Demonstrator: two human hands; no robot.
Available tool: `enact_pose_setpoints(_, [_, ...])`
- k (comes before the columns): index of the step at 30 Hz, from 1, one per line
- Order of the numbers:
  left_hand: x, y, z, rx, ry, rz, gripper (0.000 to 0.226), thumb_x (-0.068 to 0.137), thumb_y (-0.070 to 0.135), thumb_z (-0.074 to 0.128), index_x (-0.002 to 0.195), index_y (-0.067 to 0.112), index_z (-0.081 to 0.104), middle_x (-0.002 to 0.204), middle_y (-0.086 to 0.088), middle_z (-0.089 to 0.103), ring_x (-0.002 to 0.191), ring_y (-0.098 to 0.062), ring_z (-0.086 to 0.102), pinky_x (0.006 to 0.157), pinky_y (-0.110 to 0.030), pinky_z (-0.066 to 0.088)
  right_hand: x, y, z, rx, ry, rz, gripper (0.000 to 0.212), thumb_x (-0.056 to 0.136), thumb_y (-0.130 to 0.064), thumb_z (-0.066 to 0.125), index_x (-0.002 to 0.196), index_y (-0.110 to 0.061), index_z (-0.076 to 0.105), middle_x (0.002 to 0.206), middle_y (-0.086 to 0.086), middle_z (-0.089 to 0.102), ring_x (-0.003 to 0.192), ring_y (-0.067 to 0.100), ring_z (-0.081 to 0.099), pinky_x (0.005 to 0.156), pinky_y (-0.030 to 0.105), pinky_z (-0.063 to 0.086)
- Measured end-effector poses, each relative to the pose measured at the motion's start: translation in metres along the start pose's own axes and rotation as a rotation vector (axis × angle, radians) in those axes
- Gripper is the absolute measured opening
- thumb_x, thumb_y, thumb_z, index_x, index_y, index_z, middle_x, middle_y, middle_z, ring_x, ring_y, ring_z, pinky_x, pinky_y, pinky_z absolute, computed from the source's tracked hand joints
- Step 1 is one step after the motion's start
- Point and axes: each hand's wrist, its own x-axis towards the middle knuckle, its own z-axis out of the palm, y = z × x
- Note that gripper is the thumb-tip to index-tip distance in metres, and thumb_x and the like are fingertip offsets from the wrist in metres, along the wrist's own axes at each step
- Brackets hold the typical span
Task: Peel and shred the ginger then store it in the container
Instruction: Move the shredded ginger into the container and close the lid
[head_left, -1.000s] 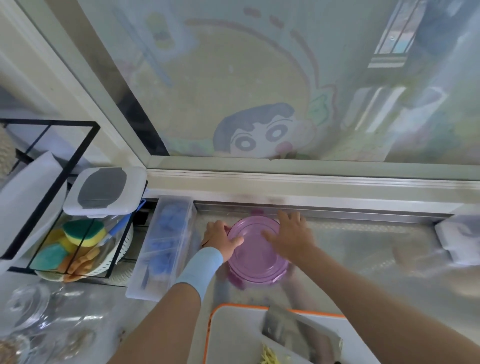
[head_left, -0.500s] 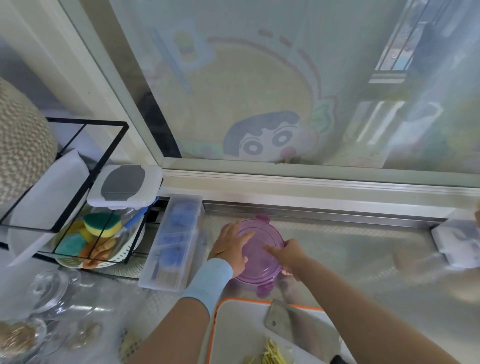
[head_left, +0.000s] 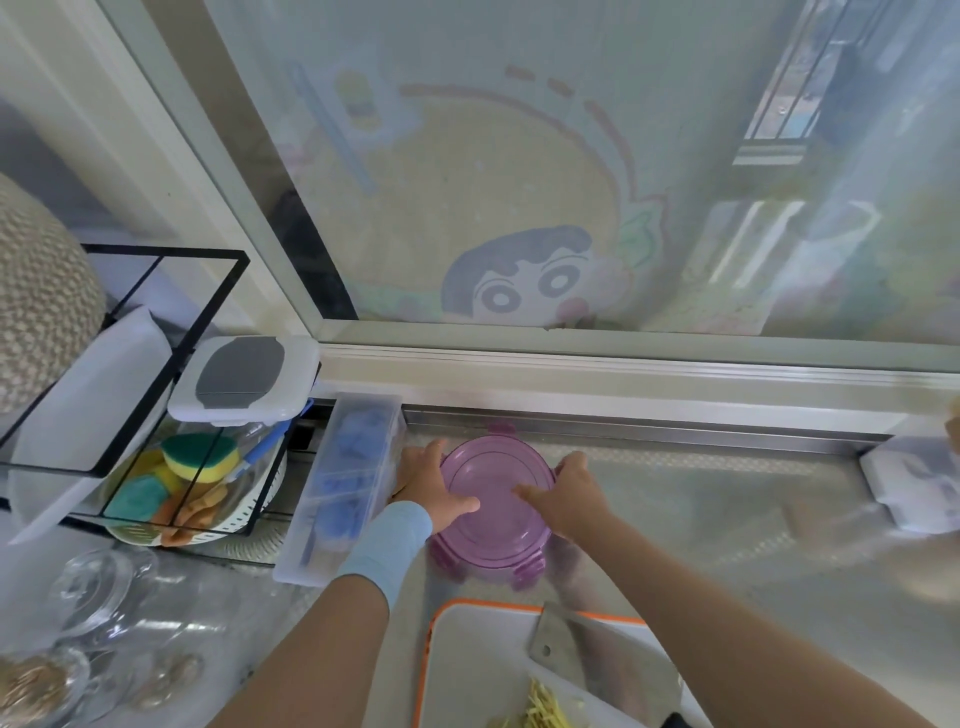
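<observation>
The purple lidded container (head_left: 493, 483) sits on the table (head_left: 727, 519), just far of the cutting board (head_left: 467, 654). Both grips clasp it: the left hand (head_left: 431, 491) on its left rim, the right hand (head_left: 574, 493) on its right, thumbs on the lid. The shredded ginger (head_left: 540, 706) lies nearer than both hands, with the cleaver (head_left: 571, 644) between. A clear box (head_left: 353, 478) crowds the left hand.

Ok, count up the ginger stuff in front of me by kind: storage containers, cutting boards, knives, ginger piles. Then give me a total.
Purple container: 1
Cutting board: 1
Cleaver: 1
Shredded ginger pile, cut off by the frame's bottom edge: 1
Total: 4
</observation>
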Motion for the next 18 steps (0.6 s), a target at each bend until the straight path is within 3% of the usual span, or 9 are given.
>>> enact_pose_setpoints(2, [-0.001, 0.0, -0.004, -0.025, 0.059, -0.048, 0.1, 0.072, 0.046, 0.08, 0.15, 0.028, 0.02, 0.157, -0.004, 0.012, 0.141, -0.03, 0.028, 0.107, -0.045, 0.039, -0.004, -0.007, 0.002, -0.02, 0.001, -0.042, 0.064, 0.076, -0.058, 0.077, 0.108, -0.015, 0.041, 0.108, 0.008, 0.056, 0.091, 0.024, 0.058, 0.071, 0.033, 0.045])
enact_pose_setpoints(6, [-0.007, -0.003, -0.017, -0.068, 0.095, -0.06, 0.073, 0.069, 0.045, 0.082, 0.129, 0.025, 0.045, 0.126, 0.001, 0.048, 0.112, -0.025, 0.054, 0.085, -0.034, 0.047, -0.01, -0.017, 0.001, -0.037, -0.035, -0.057, 0.061, 0.078, -0.058, 0.075, 0.108, -0.013, 0.046, 0.096, 0.001, 0.054, 0.077, 0.014, 0.053, 0.058, 0.027, 0.039])
enact_pose_setpoints(8, [-0.009, -0.006, -0.023, -0.114, 0.112, -0.024, 0.055, 0.074, 0.04, 0.079, 0.118, 0.026, 0.051, 0.114, 0.005, 0.057, 0.103, -0.021, 0.058, 0.081, -0.029, 0.045, -0.008, -0.017, 0.002, -0.015, -0.048, -0.034, 0.062, 0.078, -0.058, 0.076, 0.109, -0.013, 0.044, 0.095, 0.002, 0.056, 0.08, 0.017, 0.056, 0.063, 0.03, 0.045])
enact_pose_setpoints(11, [-0.009, -0.009, -0.03, -0.109, 0.106, -0.007, 0.038, 0.079, 0.036, 0.075, 0.111, 0.028, 0.057, 0.109, 0.007, 0.062, 0.099, -0.017, 0.059, 0.085, -0.03, 0.048, -0.008, -0.013, 0.004, 0.004, -0.051, 0.009, 0.066, 0.076, -0.06, 0.077, 0.108, -0.015, 0.04, 0.096, 0.006, 0.059, 0.086, 0.026, 0.063, 0.078, 0.044, 0.057])
enact_pose_setpoints(13, [-0.007, -0.012, -0.034, -0.097, 0.069, -0.001, 0.035, 0.079, 0.037, 0.074, 0.11, 0.029, 0.06, 0.11, 0.007, 0.063, 0.101, -0.018, 0.06, 0.091, -0.034, 0.05, -0.008, -0.011, 0.006, 0.034, -0.04, 0.027, 0.065, 0.076, -0.058, 0.078, 0.106, -0.016, 0.039, 0.094, 0.007, 0.059, 0.085, 0.03, 0.065, 0.079, 0.049, 0.059])
enact_pose_setpoints(15, [-0.006, -0.013, -0.038, -0.082, 0.032, 0.009, 0.035, 0.081, 0.036, 0.073, 0.112, 0.028, 0.06, 0.109, 0.007, 0.063, 0.102, -0.019, 0.061, 0.094, -0.037, 0.05, -0.011, -0.014, 0.008, 0.056, -0.026, 0.039, 0.064, 0.077, -0.055, 0.078, 0.107, -0.016, 0.038, 0.095, 0.008, 0.058, 0.083, 0.032, 0.066, 0.074, 0.049, 0.06])
enact_pose_setpoints(18, [-0.002, -0.015, -0.038, -0.152, 0.006, 0.013, 0.027, 0.082, 0.032, 0.072, 0.104, 0.023, 0.059, 0.104, 0.002, 0.064, 0.099, -0.021, 0.062, 0.092, -0.036, 0.05, -0.013, -0.022, 0.01, 0.101, -0.056, 0.08, 0.064, 0.08, -0.052, 0.077, 0.111, -0.015, 0.035, 0.102, 0.012, 0.059, 0.077, 0.033, 0.066, 0.054, 0.04, 0.059])
